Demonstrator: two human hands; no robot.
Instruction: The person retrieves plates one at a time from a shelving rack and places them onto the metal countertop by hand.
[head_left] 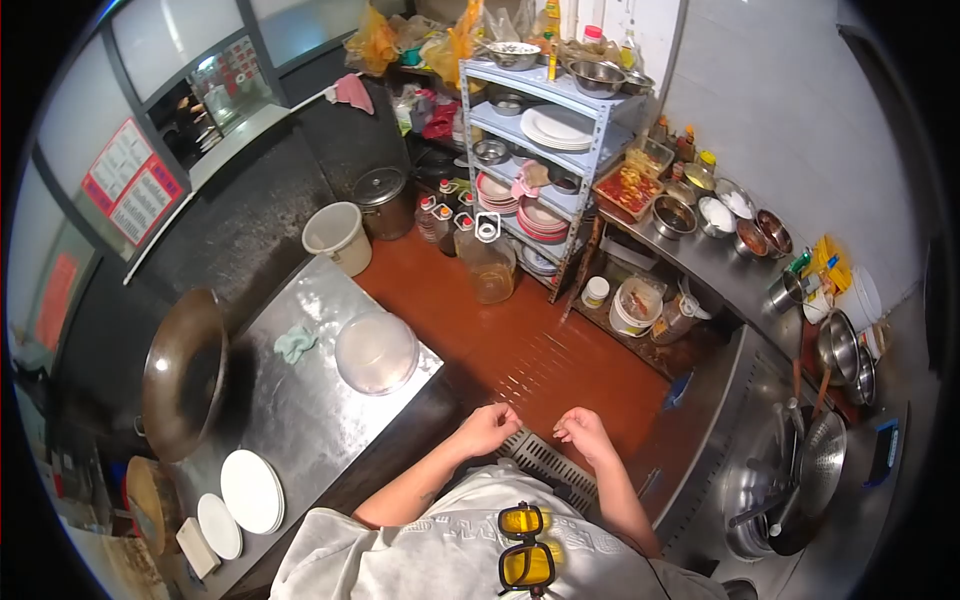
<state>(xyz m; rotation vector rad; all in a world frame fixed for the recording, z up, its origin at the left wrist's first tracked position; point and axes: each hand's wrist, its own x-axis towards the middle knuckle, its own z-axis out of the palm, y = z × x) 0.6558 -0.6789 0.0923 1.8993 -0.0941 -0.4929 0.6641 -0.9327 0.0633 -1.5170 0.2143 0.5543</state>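
Both my hands hang in the air in front of my shirt (440,535), a little apart from each other, above the red-brown floor (470,360). My left hand (489,428) has its fingers curled in, and nothing shows in it. Facing it, my right hand (584,436) is loosely closed with the fingertips bent inward, with no object visible in it. Below them lies a slotted floor drain grate (545,468). Nearest to my left hand is a steel table (300,395) with a round translucent lidded tub (376,353) near its corner.
On the left table are a green cloth (295,343), white plates (251,491) and a tilted wok (185,375). Large bottles (487,260) stand on the floor by a dish shelf (540,130). A counter with seasoning bowls (673,217) and a stove with woks (810,480) line the right.
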